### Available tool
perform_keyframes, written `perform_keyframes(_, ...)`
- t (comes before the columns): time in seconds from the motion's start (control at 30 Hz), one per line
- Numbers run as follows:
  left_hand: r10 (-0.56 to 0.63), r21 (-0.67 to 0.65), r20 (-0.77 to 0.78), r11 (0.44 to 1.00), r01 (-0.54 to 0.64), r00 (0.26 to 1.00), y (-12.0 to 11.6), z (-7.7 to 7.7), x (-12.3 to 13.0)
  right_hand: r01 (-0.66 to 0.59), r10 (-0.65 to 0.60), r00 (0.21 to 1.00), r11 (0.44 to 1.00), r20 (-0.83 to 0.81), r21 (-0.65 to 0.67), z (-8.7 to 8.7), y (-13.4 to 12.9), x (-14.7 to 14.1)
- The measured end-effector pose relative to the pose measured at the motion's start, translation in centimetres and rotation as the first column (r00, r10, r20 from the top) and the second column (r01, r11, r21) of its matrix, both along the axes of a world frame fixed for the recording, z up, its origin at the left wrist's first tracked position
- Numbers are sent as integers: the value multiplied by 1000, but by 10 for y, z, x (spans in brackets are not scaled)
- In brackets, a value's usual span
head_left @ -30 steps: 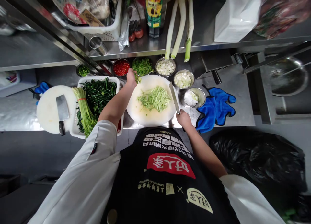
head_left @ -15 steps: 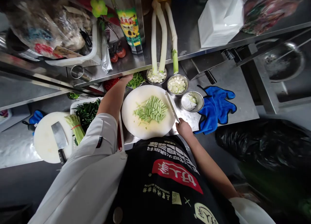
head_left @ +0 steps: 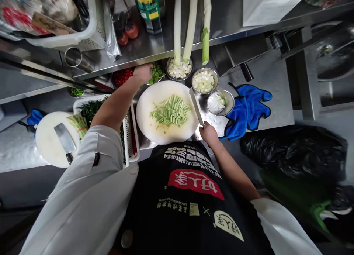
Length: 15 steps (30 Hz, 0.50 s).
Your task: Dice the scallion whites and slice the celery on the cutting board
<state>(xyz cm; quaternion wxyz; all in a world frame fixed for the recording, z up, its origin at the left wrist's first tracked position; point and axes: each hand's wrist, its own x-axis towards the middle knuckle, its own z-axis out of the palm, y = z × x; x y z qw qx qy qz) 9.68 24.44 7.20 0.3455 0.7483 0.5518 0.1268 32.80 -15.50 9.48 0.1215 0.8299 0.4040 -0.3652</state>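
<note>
My right hand (head_left: pixel 209 134) is closed around the handle of a kitchen knife (head_left: pixel 196 106). The blade lies along the right edge of a round white cutting board (head_left: pixel 143 109). Short-cut pale green stalks (head_left: pixel 175 111) are heaped on that board. Across the board, under the shelf edge, my left hand (head_left: pixel 143 72) reaches to the left side of a bowl of chopped greens (head_left: pixel 156 72). Its fingers are too hidden to show whether they grip the rim. Left of this hand sits a bowl of chopped red peppers (head_left: pixel 122 77).
Bowls of diced scallion (head_left: pixel 179 69), more diced white pieces (head_left: pixel 205 81) and a white lump (head_left: pixel 217 103) stand behind the board. Blue cloth (head_left: pixel 246 107) lies at right. A cleaver (head_left: pixel 65 137) rests on another board (head_left: pixel 45 142) at left. Whole leeks (head_left: pixel 190 26) overhang the shelf (head_left: pixel 221 37).
The view has tilted down and nearer, so the shelf sits higher. My left hand has come further into sight beside the greens bowl. My right hand and the knife stay put by the board.
</note>
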Motion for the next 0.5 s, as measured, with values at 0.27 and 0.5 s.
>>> perform_keyframes(0.27, -674, -286, -170, 732, 619, 719, -208, -16, -17, -32, 32, 999, 998, -3, 52, -2, -4, 4)
perform_keyframes(0.5, -486, -173, -432, 871, 459, 760, -251, -40, -26, -85, 84, 996, 993, 17, 86, -7, -7, 10)
